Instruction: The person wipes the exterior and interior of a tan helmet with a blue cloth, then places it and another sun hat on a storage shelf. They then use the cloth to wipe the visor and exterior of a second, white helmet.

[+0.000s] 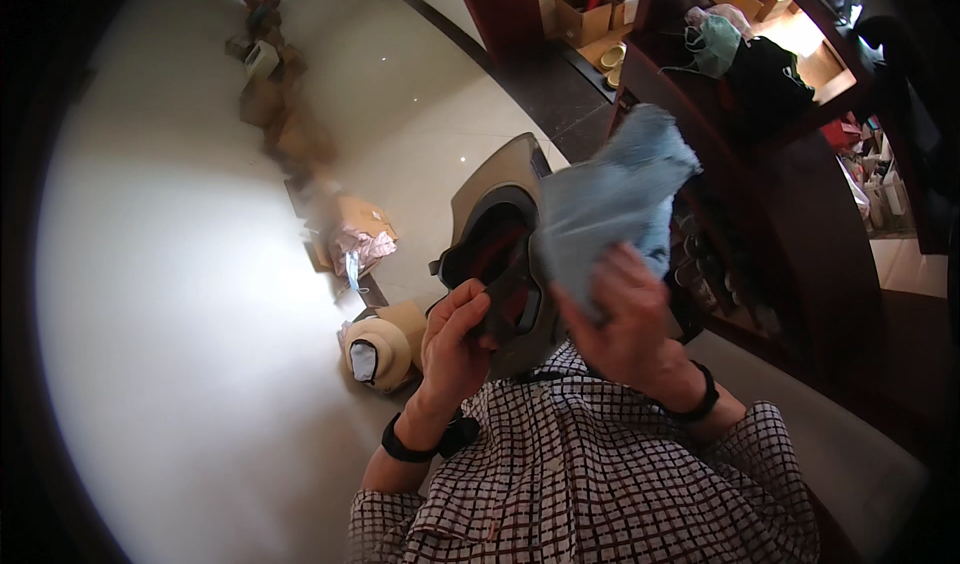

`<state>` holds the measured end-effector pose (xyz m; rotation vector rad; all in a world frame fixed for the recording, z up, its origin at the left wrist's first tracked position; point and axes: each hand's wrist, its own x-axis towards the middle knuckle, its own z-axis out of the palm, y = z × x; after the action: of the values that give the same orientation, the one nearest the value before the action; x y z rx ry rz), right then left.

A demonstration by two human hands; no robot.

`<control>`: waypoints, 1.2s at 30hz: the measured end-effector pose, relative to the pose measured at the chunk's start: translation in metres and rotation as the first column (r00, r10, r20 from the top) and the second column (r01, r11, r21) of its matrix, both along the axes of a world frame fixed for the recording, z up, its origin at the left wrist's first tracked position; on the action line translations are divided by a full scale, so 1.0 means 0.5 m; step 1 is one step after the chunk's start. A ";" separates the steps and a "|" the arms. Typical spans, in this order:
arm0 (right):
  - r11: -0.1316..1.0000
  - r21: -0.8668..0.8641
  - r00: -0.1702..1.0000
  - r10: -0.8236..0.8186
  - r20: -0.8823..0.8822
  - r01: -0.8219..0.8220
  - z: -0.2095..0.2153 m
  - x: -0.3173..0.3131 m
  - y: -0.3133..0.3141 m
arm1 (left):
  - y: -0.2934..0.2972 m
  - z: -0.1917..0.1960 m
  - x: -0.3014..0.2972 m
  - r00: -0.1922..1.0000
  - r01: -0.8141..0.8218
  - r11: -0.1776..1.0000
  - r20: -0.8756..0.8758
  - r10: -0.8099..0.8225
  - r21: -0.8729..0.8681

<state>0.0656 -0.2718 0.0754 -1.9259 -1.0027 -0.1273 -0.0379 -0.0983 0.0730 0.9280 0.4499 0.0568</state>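
In front of my chest is a tan, hollow thing (505, 164) with a dark rim and a black and reddish inside; I cannot make out its exact kind. My left hand (458, 339) is closed in a pinch on a dark flap (508, 307) at its near edge. A light blue cloth (610, 199), smeared by motion, bunches up in my right hand (630, 319), its loose end reaching up and away. The cloth overlaps the right side of the hollow thing, and I cannot tell whether they touch. Black bands circle both wrists.
A tan hat (395, 349) lies left of my left hand, by a cardboard box (362, 219) with pink wrapping. Several boxes line up farther off. At right stands a dark red shelf (765, 199); a green face mask (715, 46) and a black item (770, 79) rest on it.
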 end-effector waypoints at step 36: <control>0.836 0.457 -0.153 0.516 -0.843 0.304 -0.265 0.080 -0.008 | -0.220 0.052 0.079 0.628 0.643 0.368 -0.188 -0.755 0.672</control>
<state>0.1056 -0.2757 -0.0572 -0.7283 0.1137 1.0535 0.0016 -0.2084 0.0988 1.8117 -0.2036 -0.5465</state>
